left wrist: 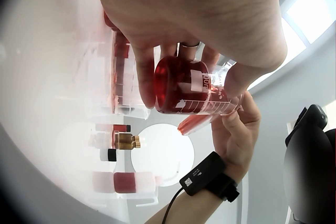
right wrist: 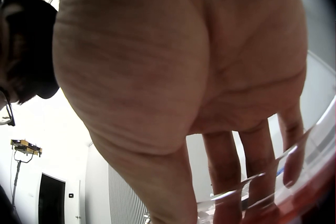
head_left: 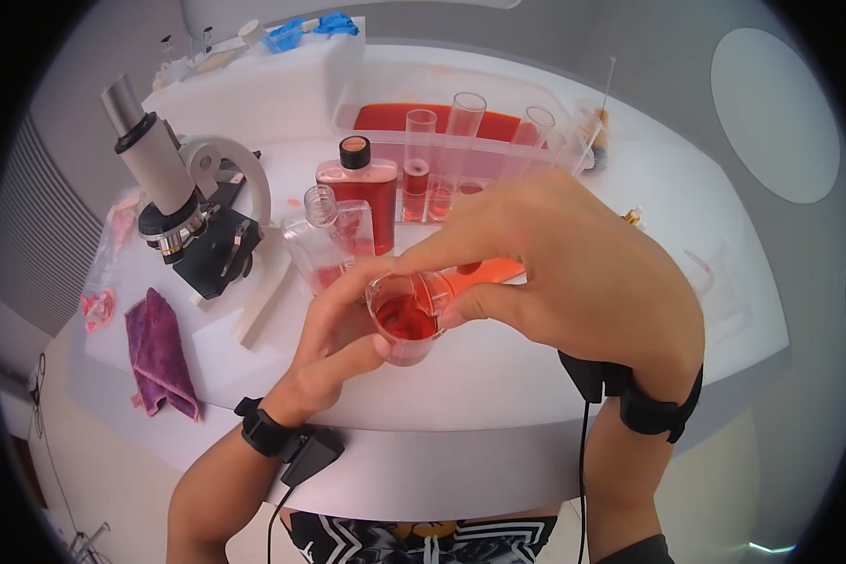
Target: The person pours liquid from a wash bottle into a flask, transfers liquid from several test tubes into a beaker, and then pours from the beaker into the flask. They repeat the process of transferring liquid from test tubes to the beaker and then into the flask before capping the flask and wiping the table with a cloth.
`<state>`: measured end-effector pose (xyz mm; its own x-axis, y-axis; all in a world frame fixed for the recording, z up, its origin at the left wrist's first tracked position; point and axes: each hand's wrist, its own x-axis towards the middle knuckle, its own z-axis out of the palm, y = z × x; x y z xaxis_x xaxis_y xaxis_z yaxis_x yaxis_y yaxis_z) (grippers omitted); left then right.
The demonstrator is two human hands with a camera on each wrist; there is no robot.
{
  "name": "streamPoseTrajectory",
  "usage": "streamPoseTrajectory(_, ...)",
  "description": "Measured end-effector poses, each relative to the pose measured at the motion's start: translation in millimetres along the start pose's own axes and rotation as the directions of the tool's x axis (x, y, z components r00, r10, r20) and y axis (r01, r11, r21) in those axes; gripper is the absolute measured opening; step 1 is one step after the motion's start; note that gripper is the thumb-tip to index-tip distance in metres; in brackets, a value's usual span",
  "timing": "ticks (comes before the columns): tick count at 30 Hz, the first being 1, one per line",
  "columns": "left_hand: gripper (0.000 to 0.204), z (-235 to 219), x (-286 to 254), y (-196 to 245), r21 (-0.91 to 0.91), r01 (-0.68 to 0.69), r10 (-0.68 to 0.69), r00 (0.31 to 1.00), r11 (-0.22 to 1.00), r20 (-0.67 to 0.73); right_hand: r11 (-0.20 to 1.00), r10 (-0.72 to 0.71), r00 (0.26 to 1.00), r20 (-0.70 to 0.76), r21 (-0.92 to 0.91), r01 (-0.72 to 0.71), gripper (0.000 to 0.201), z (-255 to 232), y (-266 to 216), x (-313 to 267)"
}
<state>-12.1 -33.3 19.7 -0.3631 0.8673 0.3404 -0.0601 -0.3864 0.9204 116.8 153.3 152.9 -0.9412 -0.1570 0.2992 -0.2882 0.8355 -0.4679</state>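
Your left hand [head_left: 321, 352] curls round a beaker [left wrist: 202, 83] of red liquid [head_left: 406, 320]; your right hand [head_left: 578, 277] grips a tilted clear vessel [head_left: 487, 274] at the beaker's rim.

Two hands [head_left: 573, 273]; one beaker [head_left: 406, 324]; one microscope [head_left: 164, 183]; one purple cloth [head_left: 160, 352]; two flat bottles [head_left: 371, 211]; perhaps four half-hidden tubes [head_left: 462, 132].

Grad. beaker [left wrist: 186, 90]: clear, glossy, glass/plas. unclear. Microscope tube [head_left: 153, 169]: smooth, metal-look. Purple cloth [head_left: 160, 352]: matt textile. Tub [head_left: 388, 141]: transl. plas.
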Motion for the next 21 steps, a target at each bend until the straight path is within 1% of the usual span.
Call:
streamPoseTrajectory(7, 0.074, -1, -2, -1, -0.043, 0.005, -0.005, 1.0, 0.999, -0.001, 0.999, 0.042, 0.998, 0.037, -0.023, -0.041, 0.038, -2, -3, 0)
streamPoseTrajectory(9, 0.075, -1, -3, 0, -0.042, 0.004, -0.004, 1.0, 0.999, -0.006, 0.999, 0.045, 0.999, 0.031, 0.002, -0.045, 0.038, -2, -4, 1)
streamPoseTrajectory(10, 0.075, -2, -2, 0, -0.042, 0.001, -0.001, 1.0, 0.999, 0.001, 0.999, 0.043, 0.999, 0.033, 0.001, -0.044, 0.038, -1, -3, 1)
streamPoseTrajectory(12, 0.075, -2, -3, -1, -0.044, -0.003, 0.003, 1.0, 0.999, 0.006, 1.0, -0.016, 0.999, -0.028, 0.005, 0.016, 0.041, 2, 1, 0)
streamPoseTrajectory(19, 0.075, -5, -3, -6, -0.064, -0.005, 0.006, 1.0, 0.998, 0.013, 1.0, -0.015, 1.0, 0.003, -0.024, 0.015, 0.044, -1, -3, 3)
streamPoseTrajectory(21, 0.075, -5, -3, -4, -0.053, -0.011, 0.012, 1.0, 0.999, 0.015, 0.997, 0.076, 0.996, 0.042, 0.01, -0.077, 0.043, -4, -10, 4)
